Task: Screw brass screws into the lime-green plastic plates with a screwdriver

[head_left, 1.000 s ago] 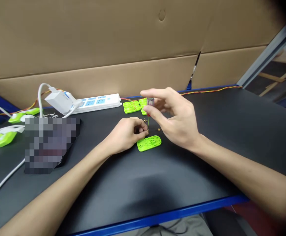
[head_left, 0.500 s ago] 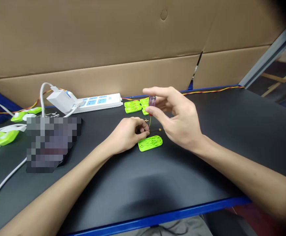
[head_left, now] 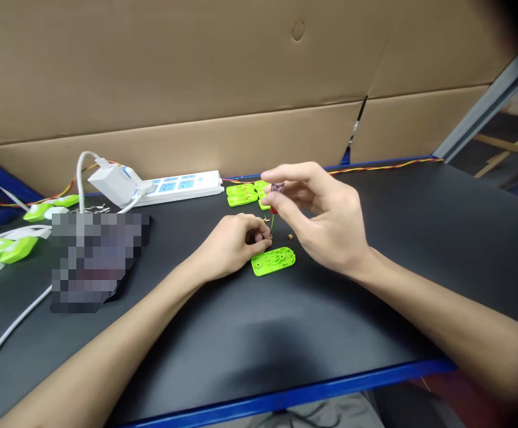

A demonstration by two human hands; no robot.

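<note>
A small screwdriver (head_left: 277, 188) with a see-through purplish handle and a red collar stands nearly upright, its handle between the thumb and fingers of my right hand (head_left: 330, 217). Its thin shaft points down at the fingertips of my left hand (head_left: 236, 244). There my left thumb and forefinger pinch a tiny brass-coloured part (head_left: 270, 238), mostly hidden by the fingers. Just in front of that hand lies a bright green plastic shell (head_left: 273, 261), its ribbed inside facing up. A loose brass piece (head_left: 290, 236) rests to the right, and small brass pins (head_left: 266, 219) lie behind my left fingertips.
Several green shells (head_left: 242, 194) lie farther back, some partly behind my right hand. A white power strip (head_left: 181, 185) with a plugged-in adapter (head_left: 114, 183) stands along the cardboard wall (head_left: 174, 77). To the left are a blurred-out dark object (head_left: 101, 261), white cables and green-white plugs (head_left: 18, 249).
My right hand's fingers have shifted slightly on the screwdriver handle, covering more of its top. My left hand keeps its pinch in the same place. The view has moved a little.
</note>
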